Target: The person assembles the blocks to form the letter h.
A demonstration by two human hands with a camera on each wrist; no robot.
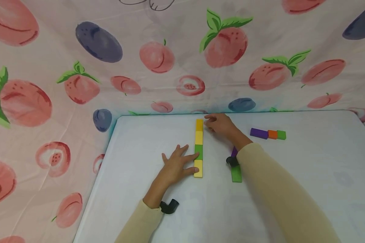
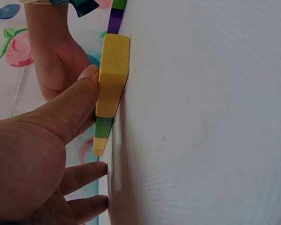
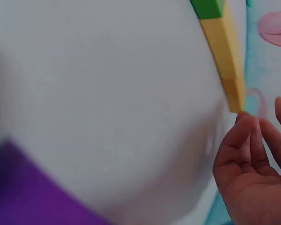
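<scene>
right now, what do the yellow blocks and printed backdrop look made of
Yellow blocks: probably painted wood, smooth and fairly matte with crisp edges, though plastic is possible. Printed backdrop: likely matte fabric, given its creases; vinyl can't be ruled out.

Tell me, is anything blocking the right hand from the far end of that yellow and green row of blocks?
Nothing visible is. The right hand is right beside the far yellow block, with no object between them. The left hand touches the row toward its near end, away from there.
</scene>
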